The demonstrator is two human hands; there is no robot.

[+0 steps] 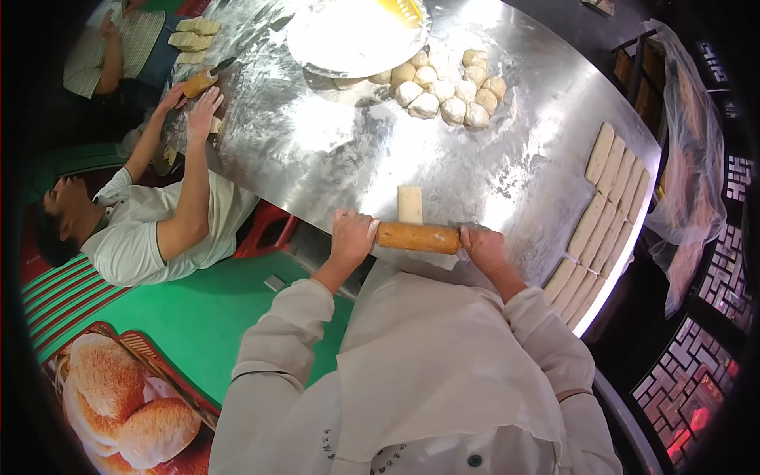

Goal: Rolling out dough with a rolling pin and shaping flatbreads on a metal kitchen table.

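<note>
Both my hands grip a wooden rolling pin (pixel 418 237), one at each end, held level at the near edge of the steel table. My left hand (pixel 352 240) wraps the left handle, and my right hand (pixel 484 248) wraps the right one. A flat strip of pale dough (pixel 409 203) sticks out from beyond the pin; its near part is hidden by the roller. Farther off on the metal lies a cluster of round dough balls (pixel 453 89) dusted with flour. Rows of long dough strips (pixel 594 231) lie along the table's right side.
A large round basin of white flour (pixel 350 38) with a yellow plastic scoop (pixel 402 10) stands at the far side of the steel table (pixel 267 130). At left, a co-worker (pixel 172 219) handles another rolling pin (pixel 200 82). Clear plastic sheeting (pixel 689 166) hangs over a rack at right.
</note>
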